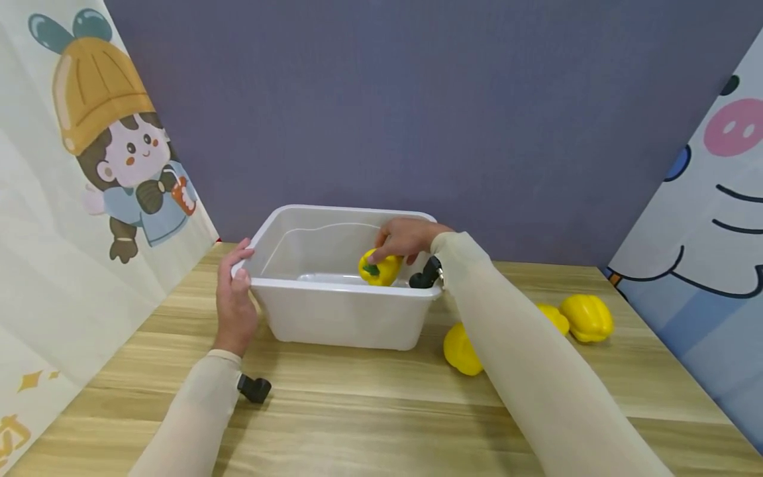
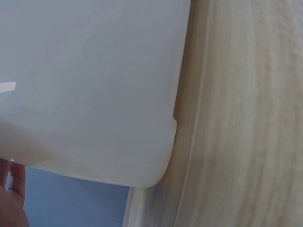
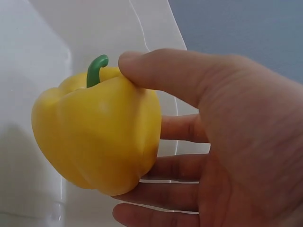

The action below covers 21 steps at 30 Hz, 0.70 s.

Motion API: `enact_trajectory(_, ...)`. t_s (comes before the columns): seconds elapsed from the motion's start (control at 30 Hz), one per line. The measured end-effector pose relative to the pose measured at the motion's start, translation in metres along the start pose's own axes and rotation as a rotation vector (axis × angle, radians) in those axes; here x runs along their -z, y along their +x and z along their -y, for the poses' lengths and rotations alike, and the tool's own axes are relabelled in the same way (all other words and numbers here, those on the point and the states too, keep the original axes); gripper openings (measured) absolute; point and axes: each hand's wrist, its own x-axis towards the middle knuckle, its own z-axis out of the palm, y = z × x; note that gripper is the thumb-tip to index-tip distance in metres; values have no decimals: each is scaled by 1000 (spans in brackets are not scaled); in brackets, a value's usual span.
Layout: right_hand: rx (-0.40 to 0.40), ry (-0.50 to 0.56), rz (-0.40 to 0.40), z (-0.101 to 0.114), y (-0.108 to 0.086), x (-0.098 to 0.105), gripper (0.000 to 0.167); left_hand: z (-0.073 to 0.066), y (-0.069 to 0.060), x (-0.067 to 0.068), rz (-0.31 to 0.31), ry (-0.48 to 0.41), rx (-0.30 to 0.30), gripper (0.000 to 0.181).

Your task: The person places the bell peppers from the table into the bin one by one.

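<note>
A white plastic bin [image 1: 334,317] stands upright on the table. At its left end, my left hand [image 1: 234,301] grips the rim; only part of that hand [image 2: 11,196] shows in the left wrist view, beside the bin wall [image 2: 94,90]. My right hand [image 1: 408,237] reaches inside the bin and holds a yellow bell pepper [image 1: 381,268] with a green stem. In the right wrist view, the thumb of the right hand [image 3: 236,127] lies over the top of the bell pepper [image 3: 99,132], and the other fingers are behind and under it.
To the right of the bin lie more yellow bell peppers: one [image 1: 461,350] near the right forearm, another [image 1: 554,318] partly behind the sleeve, and one [image 1: 587,318] farther right. A grey-blue panel [image 1: 381,119] stands behind the wooden table [image 1: 334,411], with printed sheets at both sides.
</note>
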Motion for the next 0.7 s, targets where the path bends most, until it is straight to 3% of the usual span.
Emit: enact_trajectory(0.7,10,8,74,-3,3,2,47,2,0,1,0,26,28,48)
